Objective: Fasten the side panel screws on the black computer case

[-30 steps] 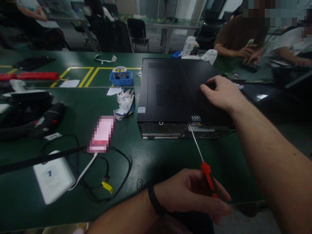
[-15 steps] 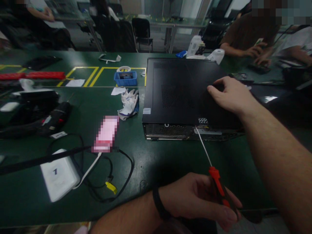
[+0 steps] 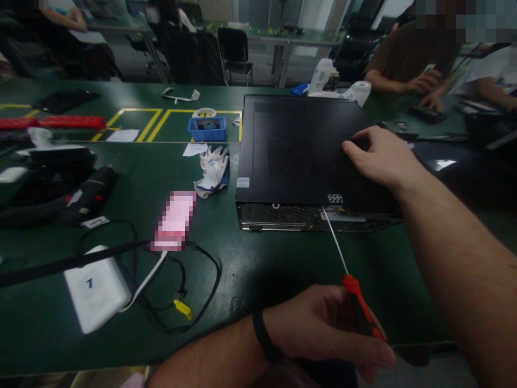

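A black computer case (image 3: 299,145) lies flat on the green bench, its perforated metal end towards me. My left hand (image 3: 323,328), with a black wristband, is closed around the red and black handle of a screwdriver (image 3: 351,285). The thin shaft slants up and away, and its tip meets the case's near end, just below the top cover's edge. Whether a screw sits under the tip is too small to tell. My right hand (image 3: 379,156) rests on the right part of the top cover, thumb spread out to the left; its other fingers are partly hidden.
Left of the case lie work gloves (image 3: 212,171), a blue parts bin (image 3: 208,129) and a phone (image 3: 175,221) cabled to a white box (image 3: 97,288). A cordless drill (image 3: 91,194) lies farther left. A dark glossy panel (image 3: 456,161) is at right. Co-workers sit across the bench.
The screwdriver handle has shifted slightly left and turned in my left hand, whose fingers have moved around it. My right hand and the case stay in place.
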Motion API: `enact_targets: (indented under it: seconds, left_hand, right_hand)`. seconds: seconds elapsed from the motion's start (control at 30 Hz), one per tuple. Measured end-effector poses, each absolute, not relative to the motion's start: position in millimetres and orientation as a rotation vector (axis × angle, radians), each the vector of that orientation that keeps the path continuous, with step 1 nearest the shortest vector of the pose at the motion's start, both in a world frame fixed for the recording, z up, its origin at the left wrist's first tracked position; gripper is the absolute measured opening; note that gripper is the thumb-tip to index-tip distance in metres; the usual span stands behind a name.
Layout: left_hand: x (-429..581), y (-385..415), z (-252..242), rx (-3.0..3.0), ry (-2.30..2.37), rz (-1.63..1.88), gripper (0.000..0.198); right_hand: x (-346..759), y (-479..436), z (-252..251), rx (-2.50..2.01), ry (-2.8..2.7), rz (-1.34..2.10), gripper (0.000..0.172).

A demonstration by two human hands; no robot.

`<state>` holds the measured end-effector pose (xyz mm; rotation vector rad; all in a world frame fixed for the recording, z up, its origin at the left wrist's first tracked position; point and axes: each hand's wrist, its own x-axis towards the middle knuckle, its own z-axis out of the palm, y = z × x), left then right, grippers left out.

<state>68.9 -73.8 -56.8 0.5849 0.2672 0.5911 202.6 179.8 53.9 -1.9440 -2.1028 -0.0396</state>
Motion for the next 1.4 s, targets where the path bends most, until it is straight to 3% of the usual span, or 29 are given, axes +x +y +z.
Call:
enact_targets:
  seconds: [0.63, 1.03, 1.2, 1.4]
  left_hand:
    - [63.3, -70.2, -64.9, 0.613, 0.197, 0.583, 0.052]
    - [62.3, -71.3, -59.2, 0.63, 0.24, 0.627, 0.013]
    - [63.7, -71.3, -61.7, 0.681, 0.239, 0.643, 0.039]
    - [61.9, -70.3, -58.5, 0.62, 0.232, 0.635, 0.048]
  right_hand:
    - [199.6, 177.5, 55.0, -1.956, -2.081, -0.026, 0.046]
    - [198.5, 175.5, 57.2, -1.962, -2.072, -0.002, 0.049]
    - [199.0, 172.0, 57.4, -1.922, -2.087, 0.003, 0.048]
    - [206.8, 178.8, 47.5, -1.856, -2.136, -0.021, 0.046]
